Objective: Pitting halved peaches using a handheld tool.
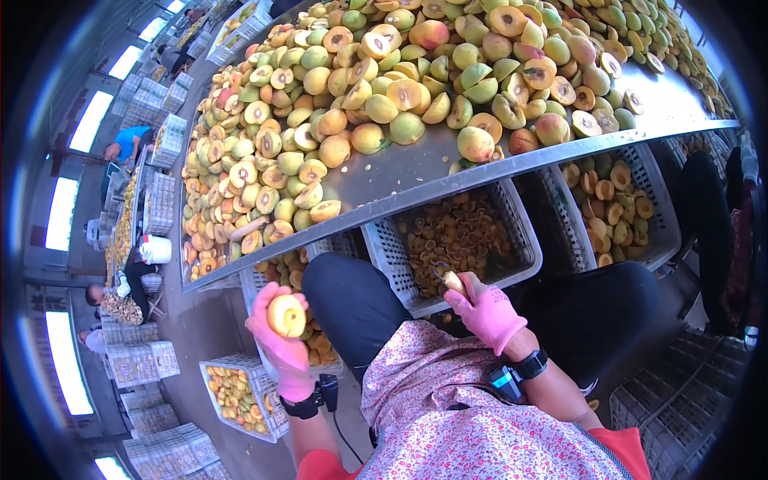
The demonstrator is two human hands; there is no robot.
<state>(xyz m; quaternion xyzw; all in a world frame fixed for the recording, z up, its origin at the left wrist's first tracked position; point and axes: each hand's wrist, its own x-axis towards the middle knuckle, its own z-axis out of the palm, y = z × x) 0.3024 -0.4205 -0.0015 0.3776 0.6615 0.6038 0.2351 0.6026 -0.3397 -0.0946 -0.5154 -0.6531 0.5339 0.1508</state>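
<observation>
My left hand (281,336), in a pink glove with bare fingertips, holds a halved yellow peach (286,316), cut face up and showing a brownish centre. It is above a crate of peach halves (322,346) beside my left knee. My right hand (487,314), gloved the same way, grips a pitting tool by its wooden handle (455,283). The tool's thin curved metal end (441,265) points away from me, over a plastic crate (523,258) of peach pits and scraps (459,240). The two hands are apart.
A metal-edged table (414,201) ahead bears a big heap of halved peaches (384,96). More crates of fruit stand under it at right (612,210) and on the floor at left (237,396). Other people (123,306) sit near stacked crates far left.
</observation>
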